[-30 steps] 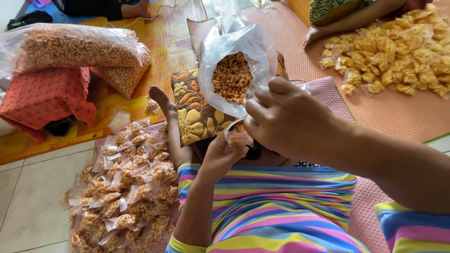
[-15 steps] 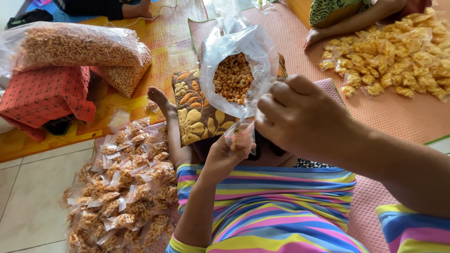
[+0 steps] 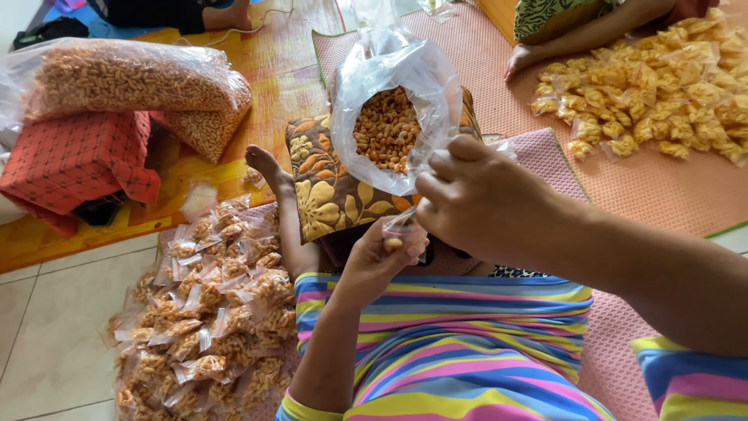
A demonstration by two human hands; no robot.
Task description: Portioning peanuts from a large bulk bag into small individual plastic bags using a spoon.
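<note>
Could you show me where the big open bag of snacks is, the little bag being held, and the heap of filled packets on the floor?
Big open bag (image 3: 387,125), head view, on the snacks inside.
Little bag (image 3: 399,234), head view, on its clear plastic between both hands.
Heap of filled packets (image 3: 210,312), head view, its middle.

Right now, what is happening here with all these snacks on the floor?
A person sitting on the floor holds a small clear packet with a few snack pieces between the left hand and right hand. An open plastic bag of loose snacks rests on a flowered cushion in front. A pile of filled small packets lies at the left. Another person's arm rests by a second pile of yellow packets.
</note>
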